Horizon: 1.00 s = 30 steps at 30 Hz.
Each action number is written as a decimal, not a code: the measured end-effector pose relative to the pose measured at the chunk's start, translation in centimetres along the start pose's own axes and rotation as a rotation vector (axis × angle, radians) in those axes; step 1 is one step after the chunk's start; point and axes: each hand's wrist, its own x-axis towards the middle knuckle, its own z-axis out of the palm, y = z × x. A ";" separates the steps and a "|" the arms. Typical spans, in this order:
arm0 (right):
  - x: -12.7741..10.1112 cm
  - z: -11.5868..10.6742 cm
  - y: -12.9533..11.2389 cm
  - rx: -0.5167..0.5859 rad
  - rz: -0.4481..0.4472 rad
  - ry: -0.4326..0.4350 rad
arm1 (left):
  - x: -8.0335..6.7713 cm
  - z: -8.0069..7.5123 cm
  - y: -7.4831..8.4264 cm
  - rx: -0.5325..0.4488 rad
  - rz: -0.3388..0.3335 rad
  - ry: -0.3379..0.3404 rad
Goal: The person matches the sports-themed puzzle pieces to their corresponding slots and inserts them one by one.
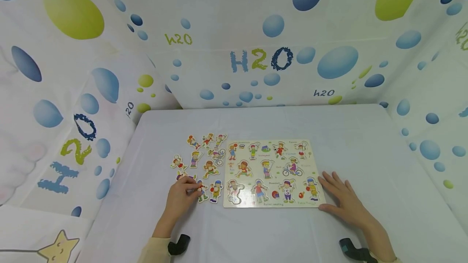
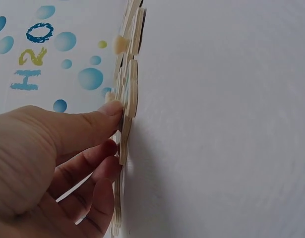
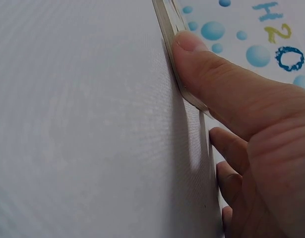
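The left hand (image 1: 181,195) pinched one figure piece (image 1: 200,192) at the near edge of the loose pieces, thumb (image 2: 100,121) on its edge. The right hand (image 1: 341,199) lay flat, fingers straight, thumb (image 3: 202,64) pressed against the board (image 1: 271,203) at its near right corner. One board lay on the surface (image 1: 365,153), with about ten loose pieces (some overlapped) just left of it. The closely packed pieces could likely be nudged or dragged along as the pinched one lifted; the board might slide if the right hand eased.
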 end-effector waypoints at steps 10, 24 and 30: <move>-0.1 0.0 0.0 0.009 -0.006 0.002 | 0.0 0.2 0.1 0.000 0.036 0.030; -0.1 0.1 0.1 0.015 -0.013 0.000 | 0.3 -1.1 0.7 0.005 0.098 0.054; -0.1 0.0 0.1 0.019 -0.022 0.007 | 0.7 -1.0 1.7 -0.002 0.111 0.044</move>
